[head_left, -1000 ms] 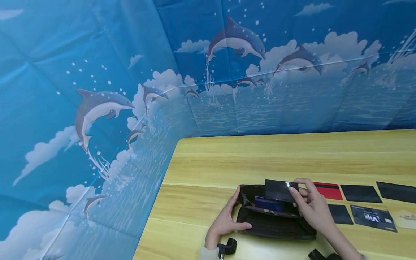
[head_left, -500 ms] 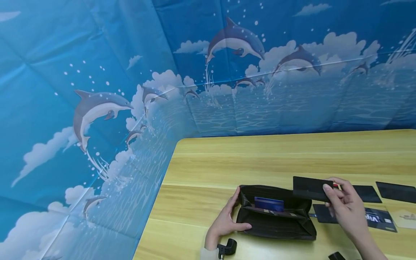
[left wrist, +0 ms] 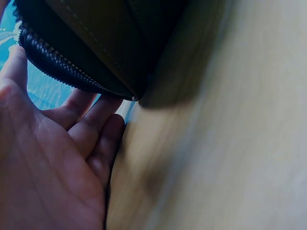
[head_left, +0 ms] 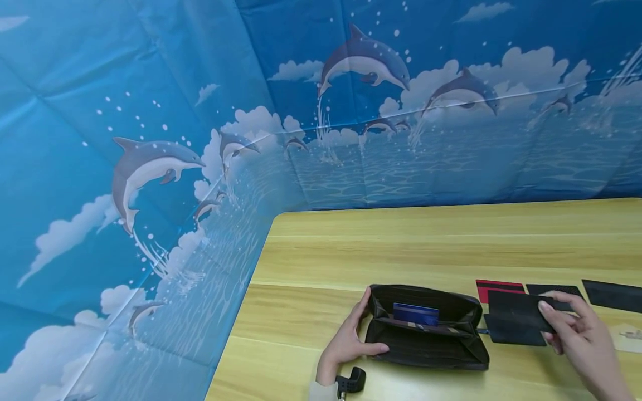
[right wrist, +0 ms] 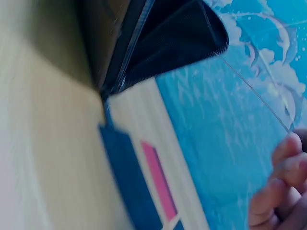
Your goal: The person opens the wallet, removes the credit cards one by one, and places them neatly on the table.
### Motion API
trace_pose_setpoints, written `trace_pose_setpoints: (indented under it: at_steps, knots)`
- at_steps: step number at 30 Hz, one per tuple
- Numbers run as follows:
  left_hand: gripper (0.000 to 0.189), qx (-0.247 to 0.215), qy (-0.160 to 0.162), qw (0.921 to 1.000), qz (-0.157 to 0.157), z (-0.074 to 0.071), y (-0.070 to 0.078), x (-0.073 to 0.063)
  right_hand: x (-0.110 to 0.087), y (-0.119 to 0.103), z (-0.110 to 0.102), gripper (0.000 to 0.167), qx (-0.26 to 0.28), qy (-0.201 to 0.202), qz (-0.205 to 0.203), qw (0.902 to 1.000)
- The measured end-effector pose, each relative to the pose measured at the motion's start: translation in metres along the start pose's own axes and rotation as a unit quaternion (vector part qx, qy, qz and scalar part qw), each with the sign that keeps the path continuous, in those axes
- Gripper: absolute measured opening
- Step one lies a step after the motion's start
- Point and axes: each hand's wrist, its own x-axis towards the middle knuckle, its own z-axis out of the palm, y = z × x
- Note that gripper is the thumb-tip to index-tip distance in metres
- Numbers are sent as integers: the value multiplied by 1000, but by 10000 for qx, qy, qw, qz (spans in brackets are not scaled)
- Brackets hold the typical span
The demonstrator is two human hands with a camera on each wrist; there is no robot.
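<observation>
A dark zip-around wallet [head_left: 426, 348] lies spread wide at the front of the table, a blue card [head_left: 415, 314] standing in its inner slot. My left hand [head_left: 348, 340] grips the wallet's left end, thumb on the front edge and fingers behind; the left wrist view shows fingers against the zipper [left wrist: 57, 64]. To the right of the wallet, my right hand [head_left: 577, 328] pinches a black card [head_left: 516, 309] by its right end, over the cards on the table. In the right wrist view that card [right wrist: 259, 96] appears edge-on as a thin line beyond the fingertips.
On the table [head_left: 311, 250], a red card [head_left: 484, 292] and two black cards [head_left: 551, 288] [head_left: 614, 295] form a back row. Nearer are another black card [head_left: 521, 337] and a beige card [head_left: 627, 337]. A dolphin-print backdrop [head_left: 351, 167] rises behind the table.
My right hand has drawn the black card up out of the wallet and carried it right, over the laid-out cards. The left hand and the wallet have stayed in place.
</observation>
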Motion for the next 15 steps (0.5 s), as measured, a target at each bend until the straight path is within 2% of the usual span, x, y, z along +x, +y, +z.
trace_pose_setpoints:
  at_steps: [3,5,7,10,15]
  knots:
    - [112,-96,-37,9999,-2,-3,14,1,-4,9,-7,21,-498,-500,440,9965]
    - [110,-153,-47,9999,-28,-5,23,1,-5,14,-11,15,-890,-882,867,9883]
    - [109,-115,-31,9999,-44,-6,29,1,-7,19,-14,25,-1123,-1270,1193,9783]
    - [108,-101,10,9999,-63,-6,32,2,-8,25,-17,43,-1154,-1874,1516,9636]
    - [109,-126,30,9999,-5,-6,29,3,-10,29,-19,47,-1051,-2603,2072,9372]
